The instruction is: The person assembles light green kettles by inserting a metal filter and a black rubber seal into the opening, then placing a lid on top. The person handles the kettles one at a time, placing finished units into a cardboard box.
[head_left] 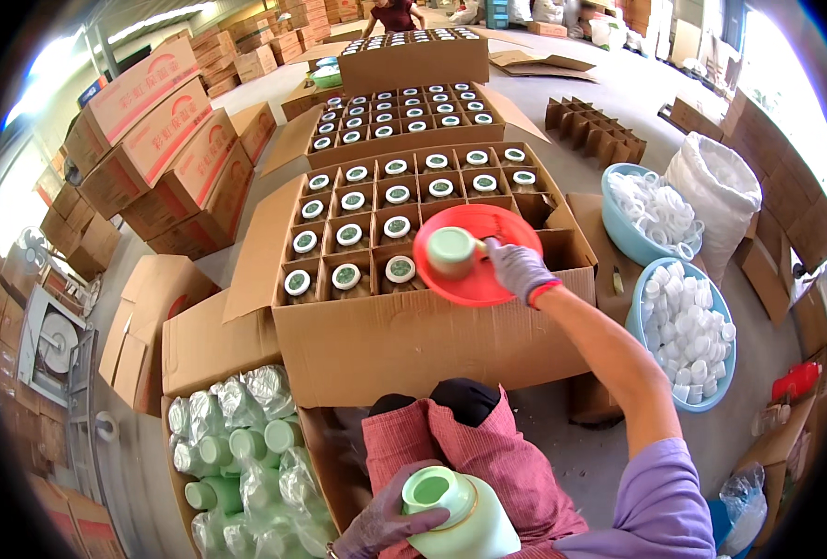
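Observation:
My left hand (pixel 387 511), gloved, is wrapped round a light green flask body (pixel 474 522) in my lap. Its round mouth faces up and stands open. My right hand (pixel 518 268), in a pale glove with a red cuff, reaches over a red basin (pixel 508 284). Its fingers close at the side of a light green cup (pixel 452 250), where a short yellowish part shows; the exact grip is partly hidden. The basin rests on top of a divided carton (pixel 432 340) holding rows of white-capped flasks (pixel 396 227) with green-patterned tops.
At lower left, an open carton (pixel 176 466) holds green flask bodies (pixel 248 443), some in clear plastic. Blue tubs of white rings (pixel 651 205) and white caps (pixel 684 321) stand right, beside a white sack (pixel 711 191). More filled cartons (pixel 413 65) lie ahead, near another person (pixel 395 14).

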{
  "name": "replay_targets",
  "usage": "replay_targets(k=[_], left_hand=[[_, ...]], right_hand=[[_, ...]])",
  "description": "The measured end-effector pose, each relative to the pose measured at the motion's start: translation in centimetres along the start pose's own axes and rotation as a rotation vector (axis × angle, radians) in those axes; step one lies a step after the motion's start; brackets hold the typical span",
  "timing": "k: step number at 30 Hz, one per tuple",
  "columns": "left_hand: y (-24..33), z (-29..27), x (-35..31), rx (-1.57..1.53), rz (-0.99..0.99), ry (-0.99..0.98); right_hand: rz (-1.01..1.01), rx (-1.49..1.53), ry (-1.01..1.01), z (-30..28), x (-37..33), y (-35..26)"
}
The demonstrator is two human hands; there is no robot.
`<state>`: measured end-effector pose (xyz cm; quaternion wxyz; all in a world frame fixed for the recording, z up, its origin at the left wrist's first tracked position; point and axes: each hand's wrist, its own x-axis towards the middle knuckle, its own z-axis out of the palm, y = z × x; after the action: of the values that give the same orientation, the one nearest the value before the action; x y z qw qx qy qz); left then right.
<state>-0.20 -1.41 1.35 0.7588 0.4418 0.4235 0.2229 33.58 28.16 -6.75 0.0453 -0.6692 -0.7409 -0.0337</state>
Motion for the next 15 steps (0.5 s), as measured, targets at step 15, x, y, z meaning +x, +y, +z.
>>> replay_targets(k=[15], left_hand=[[7.5, 0.2, -4.9, 0.039, 0.259, 0.159]], right_hand=[[-0.029, 0.265, 0.413, -14.4, -14.8, 6.5]])
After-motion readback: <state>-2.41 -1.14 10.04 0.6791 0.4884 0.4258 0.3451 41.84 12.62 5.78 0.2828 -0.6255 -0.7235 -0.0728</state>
